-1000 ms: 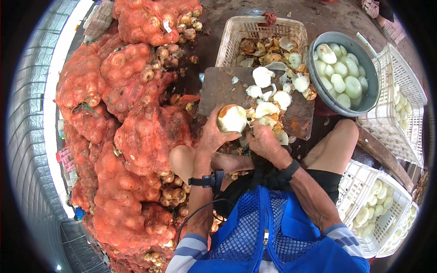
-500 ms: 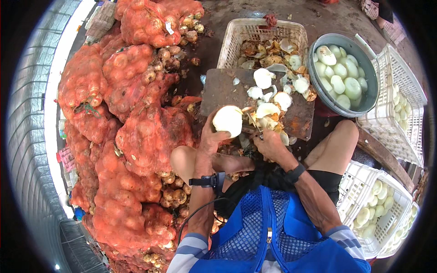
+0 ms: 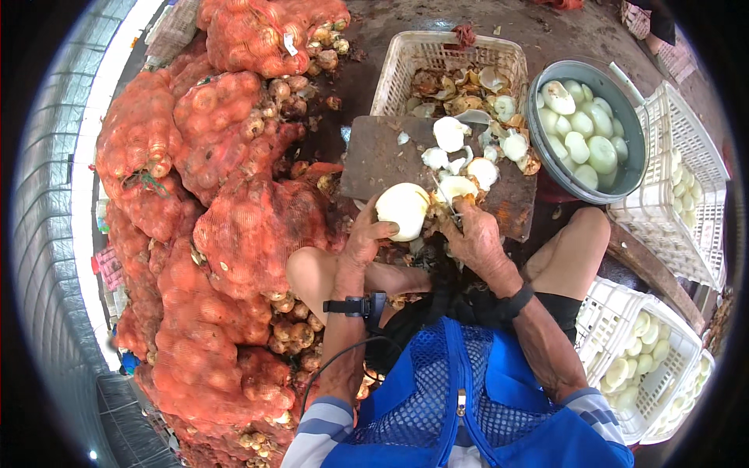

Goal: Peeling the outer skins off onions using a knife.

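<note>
My left hand [image 3: 361, 242] is closed around a large, pale peeled onion [image 3: 402, 211] at the near left edge of a dark wooden board [image 3: 374, 160]. Close beside it, my right hand [image 3: 474, 238] is closed on a small knife [image 3: 445, 199]; only its thin blade shows, and the fingers hide the handle. The blade lies just right of the onion, apart from it. White onion pieces [image 3: 450, 134] and brown skins are heaped on the board's right half, in front of my right hand.
Beyond the board stands a white crate [image 3: 384, 84] of onion skins. To its right is a grey bucket [image 3: 644, 148] of peeled onions in water. White crates [image 3: 706, 242] of peeled onions line the right side. Red mesh sacks [image 3: 257, 234] of unpeeled onions pile up on the left.
My left hand has moved slightly right with the onion, turning it. My right hand has risen toward the board, and the knife blade now shows beside the onion.
</note>
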A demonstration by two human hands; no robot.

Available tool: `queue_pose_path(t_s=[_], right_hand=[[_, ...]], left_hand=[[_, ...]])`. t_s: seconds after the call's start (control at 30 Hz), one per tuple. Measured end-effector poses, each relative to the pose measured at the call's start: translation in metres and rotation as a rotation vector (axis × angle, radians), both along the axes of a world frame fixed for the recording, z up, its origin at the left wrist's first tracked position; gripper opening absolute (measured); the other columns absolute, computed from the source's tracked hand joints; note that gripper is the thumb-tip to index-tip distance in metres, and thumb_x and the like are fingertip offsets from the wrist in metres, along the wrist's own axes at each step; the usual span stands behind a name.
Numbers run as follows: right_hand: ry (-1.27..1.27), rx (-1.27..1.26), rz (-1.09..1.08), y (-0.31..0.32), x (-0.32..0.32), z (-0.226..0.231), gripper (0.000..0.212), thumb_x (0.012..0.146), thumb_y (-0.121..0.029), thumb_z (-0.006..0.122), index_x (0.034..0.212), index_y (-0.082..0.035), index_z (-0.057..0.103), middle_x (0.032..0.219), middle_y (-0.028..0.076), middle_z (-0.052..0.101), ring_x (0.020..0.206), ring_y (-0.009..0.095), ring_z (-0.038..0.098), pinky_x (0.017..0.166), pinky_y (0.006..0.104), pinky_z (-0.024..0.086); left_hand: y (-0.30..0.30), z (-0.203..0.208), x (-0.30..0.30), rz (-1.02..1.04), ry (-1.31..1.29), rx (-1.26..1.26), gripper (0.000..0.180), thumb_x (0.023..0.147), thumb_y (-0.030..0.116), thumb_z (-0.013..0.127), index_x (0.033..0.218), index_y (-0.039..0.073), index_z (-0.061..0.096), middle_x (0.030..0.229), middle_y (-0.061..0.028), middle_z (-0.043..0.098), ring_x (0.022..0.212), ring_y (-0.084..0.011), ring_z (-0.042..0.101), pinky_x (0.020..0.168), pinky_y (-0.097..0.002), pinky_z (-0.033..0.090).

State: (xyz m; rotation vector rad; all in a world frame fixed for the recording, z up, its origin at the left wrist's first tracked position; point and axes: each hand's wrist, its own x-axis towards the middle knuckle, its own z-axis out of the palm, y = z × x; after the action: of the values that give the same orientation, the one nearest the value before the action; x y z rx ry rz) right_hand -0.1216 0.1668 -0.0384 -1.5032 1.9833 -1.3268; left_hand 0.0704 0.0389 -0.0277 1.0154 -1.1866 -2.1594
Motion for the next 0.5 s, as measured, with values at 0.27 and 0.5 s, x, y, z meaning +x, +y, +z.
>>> queue_pose_path(t_s=[0.27,0.5], right_hand=[[-0.095,0.005,0.127,-0.018,-0.017,-0.009,0.028,0.083,-0.013,0.073,0.1,0.002,0.055,0.074,0.024,0.062,0.072,0.043,0.063,0.063,0.0485,0.05],[-0.375,0.154,0.023,-0.026,-0.015,-0.004,0.023,0.088,-0.013,0.068,0.098,0.005,0.057,0.071,0.014,0.063,0.066,0.027,0.064,0.061,0.04,0.051]], left_hand=[[0.003,0.006,-0.006,-0.184,-0.09,0.021,0.083,0.065,0.014,0.073,0.142,0.0,0.047,0.125,-0.0128,0.063,0.112,-0.024,0.063,0.098,-0.0372,0.052],[0.005,0.002,-0.002,-0.148,-0.054,0.094,0.089,0.061,0.018,0.075,0.143,-0.002,0.045,0.126,-0.0139,0.063,0.114,-0.0254,0.063,0.1,-0.0384,0.051]])
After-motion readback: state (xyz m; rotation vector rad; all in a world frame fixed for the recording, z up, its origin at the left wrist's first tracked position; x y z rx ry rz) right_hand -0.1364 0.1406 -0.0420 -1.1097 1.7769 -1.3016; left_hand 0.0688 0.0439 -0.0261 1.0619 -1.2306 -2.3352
